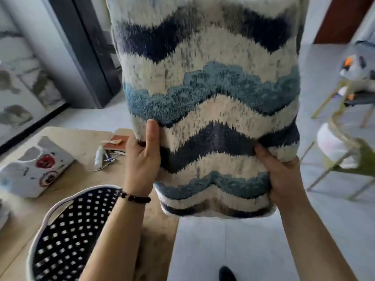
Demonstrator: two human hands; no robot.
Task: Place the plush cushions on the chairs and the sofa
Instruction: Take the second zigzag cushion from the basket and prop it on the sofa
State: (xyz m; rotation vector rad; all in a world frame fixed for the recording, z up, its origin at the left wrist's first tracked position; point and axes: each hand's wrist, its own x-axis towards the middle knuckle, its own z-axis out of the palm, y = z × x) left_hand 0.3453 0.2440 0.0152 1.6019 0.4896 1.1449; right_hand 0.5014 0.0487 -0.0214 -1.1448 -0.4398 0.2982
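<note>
A large plush cushion [209, 78] with cream, navy and teal wavy stripes fills the middle of the view, held upright in the air. My left hand [142, 159] grips its lower left edge with the thumb pressed on the front. My right hand [284, 175] clasps its lower right corner. A chair [349, 159] with thin gold legs and a green seat stands at the right, with a white cushion-like thing on it. Farther right, another chair [357, 98] carries a grey plush toy [359, 67] with an orange beak. No sofa is in view.
A low beige table [77, 147] at the left carries a white tissue box [34, 169] with red prints, a small bottle and cables [101, 157]. A dark perforated laundry basket [69, 236] sits at the lower left. A dark door frame [87, 53] stands behind. The floor is pale tile.
</note>
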